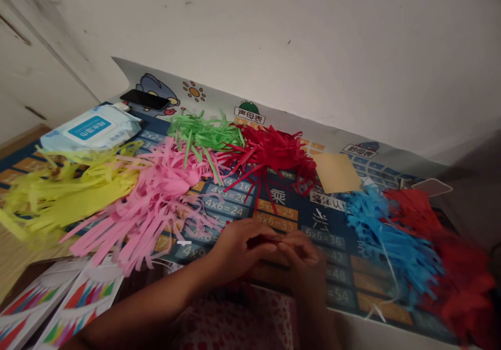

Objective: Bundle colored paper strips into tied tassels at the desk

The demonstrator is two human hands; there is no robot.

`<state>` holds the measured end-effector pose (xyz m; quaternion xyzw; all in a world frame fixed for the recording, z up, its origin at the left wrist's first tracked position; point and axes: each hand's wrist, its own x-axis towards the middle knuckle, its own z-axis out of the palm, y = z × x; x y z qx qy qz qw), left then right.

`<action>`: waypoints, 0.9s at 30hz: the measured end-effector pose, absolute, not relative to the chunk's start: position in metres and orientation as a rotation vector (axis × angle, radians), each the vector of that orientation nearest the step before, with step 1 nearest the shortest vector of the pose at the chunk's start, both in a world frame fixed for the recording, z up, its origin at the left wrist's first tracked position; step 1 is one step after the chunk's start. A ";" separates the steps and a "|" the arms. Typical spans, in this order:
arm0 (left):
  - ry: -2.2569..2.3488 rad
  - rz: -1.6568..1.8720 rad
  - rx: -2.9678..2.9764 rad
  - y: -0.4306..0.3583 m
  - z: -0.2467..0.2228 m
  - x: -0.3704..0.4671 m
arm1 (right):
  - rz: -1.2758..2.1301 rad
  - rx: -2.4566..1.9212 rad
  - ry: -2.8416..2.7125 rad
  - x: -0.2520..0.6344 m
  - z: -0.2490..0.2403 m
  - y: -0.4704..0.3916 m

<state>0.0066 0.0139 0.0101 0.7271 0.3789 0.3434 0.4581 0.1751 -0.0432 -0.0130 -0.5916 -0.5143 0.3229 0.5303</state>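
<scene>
My left hand (235, 251) and my right hand (307, 266) meet fingertip to fingertip over the table's near edge. Both are closed in a pinch; whatever lies between the fingers is too small and dark to make out. Bits of red show behind and below my left hand. Beyond them lies a bunch of crimson fringed paper strips (270, 152). Left of my hands spreads a pink fringed paper bunch (164, 193), with a green one (207, 131) behind it and a yellow one (90, 178) farther left. Blue fringe (391, 240) and red fringe (462, 277) lie at the right.
A wet-wipes pack (92, 128) and a black phone (144, 99) are at the back left. A tan paper square (338, 172) lies right of centre. Printed bunting packaging (74, 298) is at the lower left. The printed table mat (230, 204) curls up against the wall.
</scene>
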 end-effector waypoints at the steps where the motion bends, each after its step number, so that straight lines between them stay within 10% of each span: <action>1: 0.889 0.826 1.768 0.015 0.010 0.006 | 0.786 -1.397 -1.253 0.175 -0.012 -0.043; 27: 0.797 1.144 2.064 0.012 0.003 0.017 | 0.550 -1.405 -1.417 0.185 0.000 -0.053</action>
